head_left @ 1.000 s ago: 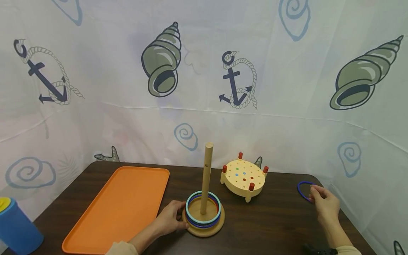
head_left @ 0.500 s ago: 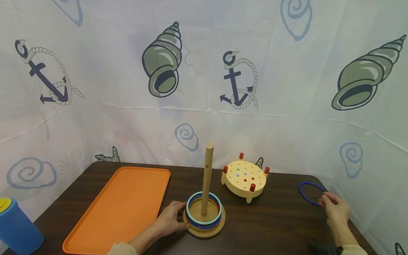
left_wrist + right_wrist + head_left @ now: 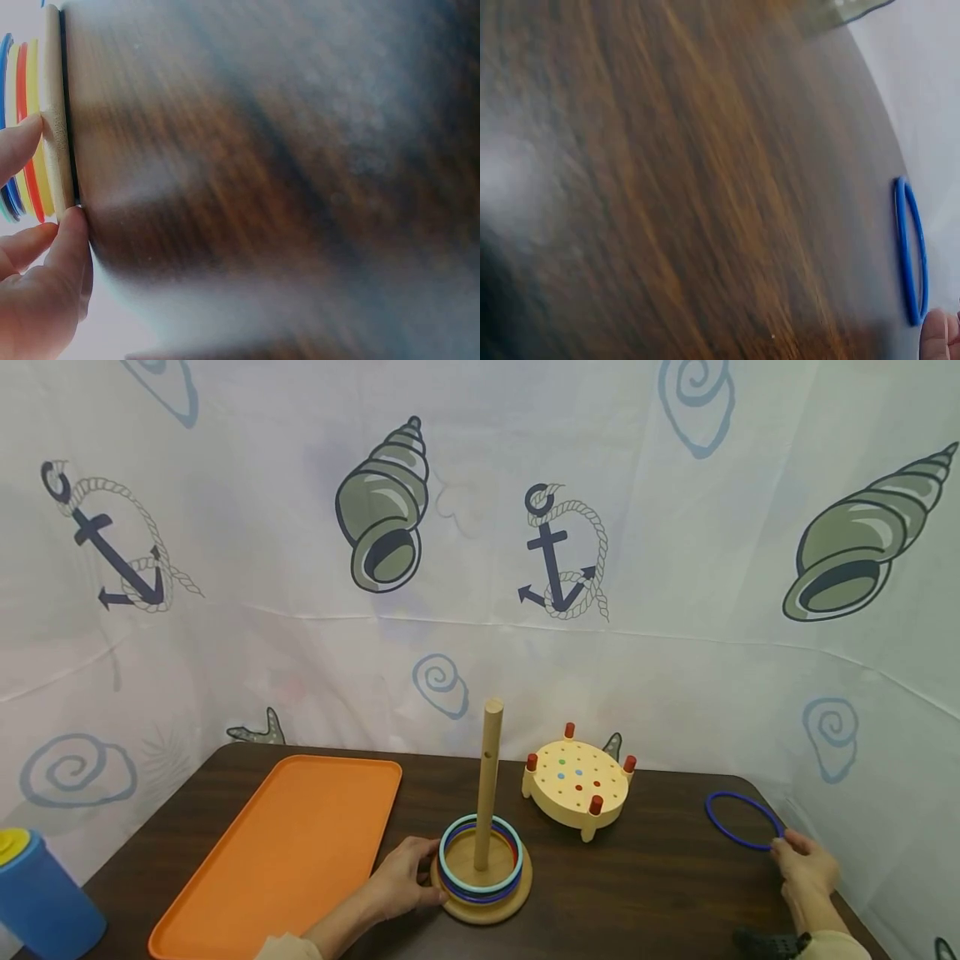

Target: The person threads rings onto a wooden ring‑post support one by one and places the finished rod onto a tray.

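Observation:
A wooden ring-toss stand (image 3: 489, 768) with an upright pole stands mid-table in the head view. Several rings lie stacked round its pole, a light teal ring (image 3: 481, 889) on top; yellow, red and blue rings (image 3: 22, 82) show edge-on in the left wrist view. My left hand (image 3: 401, 881) grips the left edge of the stand's round base (image 3: 54, 90) with thumb and fingers. At the far right my right hand (image 3: 808, 868) pinches a blue ring (image 3: 707, 810) by its near right side. The right wrist view shows only fingertips by that blue ring (image 3: 905, 255).
An orange tray (image 3: 300, 835) lies left of the stand. A cream pegboard stool (image 3: 577, 785) with red-tipped legs stands behind and right of it. A blue canister (image 3: 45, 902) with a yellow top is at the far left. Patterned cloth hangs behind the dark table.
My right hand has moved right and a little nearer, drawing the blue ring along with it, and more of the ring shows. My left hand stays on the stand's base.

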`<state>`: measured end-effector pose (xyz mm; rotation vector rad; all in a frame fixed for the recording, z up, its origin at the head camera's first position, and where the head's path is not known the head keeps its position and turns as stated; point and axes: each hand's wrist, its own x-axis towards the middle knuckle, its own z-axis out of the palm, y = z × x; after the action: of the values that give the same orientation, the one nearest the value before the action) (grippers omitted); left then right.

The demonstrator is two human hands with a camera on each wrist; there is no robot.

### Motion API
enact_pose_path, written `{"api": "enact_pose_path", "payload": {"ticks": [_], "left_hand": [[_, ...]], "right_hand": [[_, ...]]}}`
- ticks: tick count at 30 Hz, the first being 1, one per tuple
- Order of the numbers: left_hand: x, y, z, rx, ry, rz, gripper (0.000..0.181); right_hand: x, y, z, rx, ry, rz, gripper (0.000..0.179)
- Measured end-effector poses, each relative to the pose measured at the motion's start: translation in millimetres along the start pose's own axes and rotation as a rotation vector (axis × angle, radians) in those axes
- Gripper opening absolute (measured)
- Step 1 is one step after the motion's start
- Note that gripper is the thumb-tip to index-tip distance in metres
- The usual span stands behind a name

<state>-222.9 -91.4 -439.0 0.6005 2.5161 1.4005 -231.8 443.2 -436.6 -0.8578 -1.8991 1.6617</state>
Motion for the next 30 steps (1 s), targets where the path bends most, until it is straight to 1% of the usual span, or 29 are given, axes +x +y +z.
{"api": "enact_pose_path", "payload": {"ticks": [1,4,7,12,23,25,30], "left_hand": [[0.2,0.0,0.0,0.002,0.001,0.001,0.07],[0.5,0.2,0.1,0.008,0.004,0.002,0.07],[0.6,-0.5,0.4,0.002,0.003,-0.002,0.07],[0.0,-2.3,0.8,-0.014,-0.002,-0.01,0.07],[0.3,-3.5,1.1,0.006,0.007,0.002,0.071],[0.1,-3.2,1.2,0.009,0.01,0.004,0.071],[0.5,-2.6,0.9,0.001,0.005,-0.005,0.071]], "right_hand": [[1.4,1,0,-0.017,0.0,-0.011,0.019],[5.1,3,0,-0.07,0.004,-0.026,0.039],[8.1,6,-1,-0.12,0.017,-0.038,0.049],[12.6,11,-1,-0.163,0.028,-0.048,0.051],[20.6,10,4,-0.26,0.07,-0.097,0.043],[21.1,11,6,-0.291,0.083,-0.116,0.042],[22.1,14,11,-0.407,0.097,-0.167,0.04]]}}
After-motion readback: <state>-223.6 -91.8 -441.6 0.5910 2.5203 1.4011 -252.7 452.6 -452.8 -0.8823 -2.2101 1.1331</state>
